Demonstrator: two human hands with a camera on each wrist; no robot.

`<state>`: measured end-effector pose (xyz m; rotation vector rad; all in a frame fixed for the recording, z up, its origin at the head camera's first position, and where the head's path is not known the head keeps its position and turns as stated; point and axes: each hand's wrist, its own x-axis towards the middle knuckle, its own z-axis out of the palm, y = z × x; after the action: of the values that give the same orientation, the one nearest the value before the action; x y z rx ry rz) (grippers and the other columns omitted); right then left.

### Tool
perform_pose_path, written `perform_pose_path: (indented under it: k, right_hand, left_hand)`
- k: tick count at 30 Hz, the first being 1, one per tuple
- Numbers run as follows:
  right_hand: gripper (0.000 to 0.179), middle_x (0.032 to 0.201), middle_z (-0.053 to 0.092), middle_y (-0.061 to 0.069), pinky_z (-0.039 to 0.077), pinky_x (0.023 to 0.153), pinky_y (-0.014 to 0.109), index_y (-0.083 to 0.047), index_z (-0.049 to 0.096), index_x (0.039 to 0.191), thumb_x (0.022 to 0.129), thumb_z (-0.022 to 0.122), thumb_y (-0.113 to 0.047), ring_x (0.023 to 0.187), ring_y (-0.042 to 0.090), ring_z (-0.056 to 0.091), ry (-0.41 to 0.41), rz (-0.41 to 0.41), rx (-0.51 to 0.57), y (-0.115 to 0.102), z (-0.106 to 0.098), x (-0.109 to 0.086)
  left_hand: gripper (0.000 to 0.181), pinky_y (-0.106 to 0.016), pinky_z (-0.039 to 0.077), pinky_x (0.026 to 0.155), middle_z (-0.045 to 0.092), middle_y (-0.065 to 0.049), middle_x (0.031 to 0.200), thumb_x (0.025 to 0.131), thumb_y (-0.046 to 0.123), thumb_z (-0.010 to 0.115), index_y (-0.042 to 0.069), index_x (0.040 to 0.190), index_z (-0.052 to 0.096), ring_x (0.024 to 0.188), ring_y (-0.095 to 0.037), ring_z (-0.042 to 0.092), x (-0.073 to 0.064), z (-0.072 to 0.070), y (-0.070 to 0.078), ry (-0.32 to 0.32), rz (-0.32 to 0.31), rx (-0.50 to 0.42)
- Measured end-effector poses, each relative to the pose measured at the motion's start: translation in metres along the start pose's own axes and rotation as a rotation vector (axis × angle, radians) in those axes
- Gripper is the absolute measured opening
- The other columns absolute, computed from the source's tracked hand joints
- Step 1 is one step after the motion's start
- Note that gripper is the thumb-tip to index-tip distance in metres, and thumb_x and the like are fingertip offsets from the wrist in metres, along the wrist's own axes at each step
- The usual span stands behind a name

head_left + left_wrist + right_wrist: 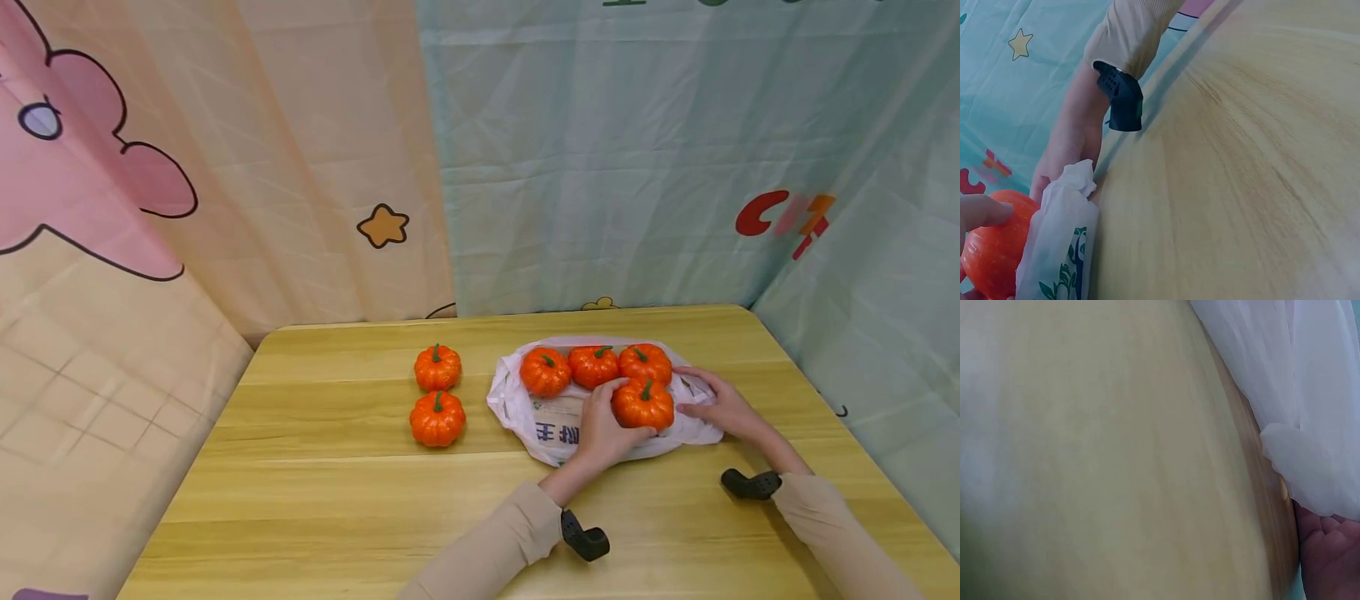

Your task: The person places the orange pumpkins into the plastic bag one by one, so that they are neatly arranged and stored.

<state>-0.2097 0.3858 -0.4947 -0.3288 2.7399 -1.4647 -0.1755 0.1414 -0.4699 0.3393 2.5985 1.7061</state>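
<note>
My left hand (604,427) grips a small orange pumpkin (642,404) with a green stem, thumb on its near side and fingers on its far left side. The pumpkin is over the right part of a white plastic bag (551,448). In the left wrist view, part of the thumb lies across the pumpkin (999,250). My right hand (723,408) holds the right edge of the bag; in the right wrist view, the plastic (1319,469) hides part of its fingers. Three more pumpkins (545,372) sit along the back of the bag.
Two similar pumpkins (437,418) stand one behind the other on the wooden table (315,492), left of the bag. Printed curtains (600,167) hang behind the table and along its sides. A black device (585,537) is strapped at each wrist.
</note>
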Motion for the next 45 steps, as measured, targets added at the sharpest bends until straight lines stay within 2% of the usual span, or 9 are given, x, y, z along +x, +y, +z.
perform_pose_path:
  k: [16,22,28,31,33,35,36,40,45]
  right_hand:
    - [0.059,0.14,0.036,0.032,0.015,0.102,0.075,0.004,0.043,0.137,0.085,0.069,-0.009,0.13,0.053,0.023,-0.004,-0.024,-0.016,-0.001,-0.001,0.0]
    - [0.059,0.142,0.035,0.033,0.014,0.103,0.075,0.004,0.043,0.138,0.086,0.069,-0.01,0.132,0.053,0.021,-0.019,-0.027,-0.006,-0.002,-0.002,0.002]
    - [0.056,0.138,0.047,0.003,0.015,0.103,0.075,0.003,0.044,0.137,0.087,0.068,-0.01,0.131,0.048,0.024,-0.007,-0.061,0.004,0.0,-0.003,0.002]
    - [0.054,0.135,0.046,-0.009,0.017,0.103,0.074,0.002,0.045,0.137,0.088,0.066,-0.01,0.135,0.029,0.03,-0.001,-0.07,0.004,0.0,-0.003,0.001]
    - [0.053,0.136,0.047,-0.003,0.017,0.103,0.074,0.002,0.045,0.137,0.089,0.065,-0.012,0.133,0.011,0.033,0.002,-0.068,0.003,-0.001,-0.003,0.001]
    - [0.053,0.139,0.046,0.009,0.018,0.104,0.073,0.003,0.045,0.137,0.09,0.065,-0.012,0.132,0.008,0.033,0.002,-0.063,-0.001,-0.003,-0.003,0.0]
    - [0.053,0.139,0.045,0.015,0.019,0.103,0.073,0.003,0.045,0.137,0.09,0.064,-0.013,0.132,0.01,0.034,0.003,-0.058,-0.005,-0.004,-0.003,0.0]
    - [0.052,0.14,0.037,0.033,0.019,0.103,0.073,0.006,0.043,0.136,0.09,0.063,-0.009,0.132,0.045,0.027,-0.004,-0.056,-0.01,-0.007,-0.003,0.001]
    - [0.051,0.139,0.037,0.035,0.019,0.102,0.073,0.008,0.042,0.136,0.091,0.061,-0.006,0.13,0.052,0.025,0.0,-0.056,-0.008,-0.008,-0.002,0.001]
  left_hand:
    - [0.066,-0.033,0.041,0.105,0.057,0.003,0.13,0.068,0.013,0.086,0.019,0.126,0.055,0.12,-0.016,0.051,-0.002,0.008,-0.006,-0.055,0.072,0.035]
    - [0.065,-0.033,0.042,0.105,0.058,0.002,0.13,0.068,0.013,0.086,0.018,0.125,0.055,0.12,-0.016,0.051,-0.003,0.01,-0.004,-0.061,0.063,0.045]
    - [0.066,-0.031,0.041,0.106,0.058,0.0,0.129,0.069,0.013,0.086,0.017,0.126,0.054,0.12,-0.015,0.052,-0.003,0.012,-0.002,-0.077,0.074,0.058]
    - [0.066,-0.031,0.042,0.105,0.058,-0.001,0.129,0.068,0.013,0.086,0.015,0.126,0.054,0.119,-0.015,0.053,-0.003,0.013,-0.002,-0.079,0.087,0.068]
    - [0.066,-0.031,0.042,0.105,0.058,-0.001,0.129,0.068,0.014,0.086,0.015,0.126,0.054,0.119,-0.016,0.054,-0.002,0.013,-0.002,-0.076,0.089,0.076]
    - [0.066,-0.031,0.042,0.104,0.057,-0.001,0.129,0.068,0.015,0.086,0.015,0.126,0.054,0.119,-0.016,0.054,-0.002,0.014,-0.002,-0.074,0.087,0.082]
    - [0.066,-0.032,0.042,0.104,0.057,-0.001,0.129,0.068,0.015,0.086,0.015,0.126,0.054,0.119,-0.017,0.053,-0.002,0.014,-0.003,-0.073,0.088,0.085]
    - [0.065,-0.032,0.042,0.105,0.057,-0.001,0.13,0.069,0.017,0.085,0.016,0.127,0.054,0.121,-0.016,0.052,-0.001,0.016,-0.003,-0.074,0.074,0.095]
    - [0.068,-0.033,0.04,0.106,0.054,0.0,0.134,0.073,0.022,0.083,0.017,0.132,0.051,0.124,-0.015,0.05,0.001,0.019,-0.005,-0.101,0.086,0.154]
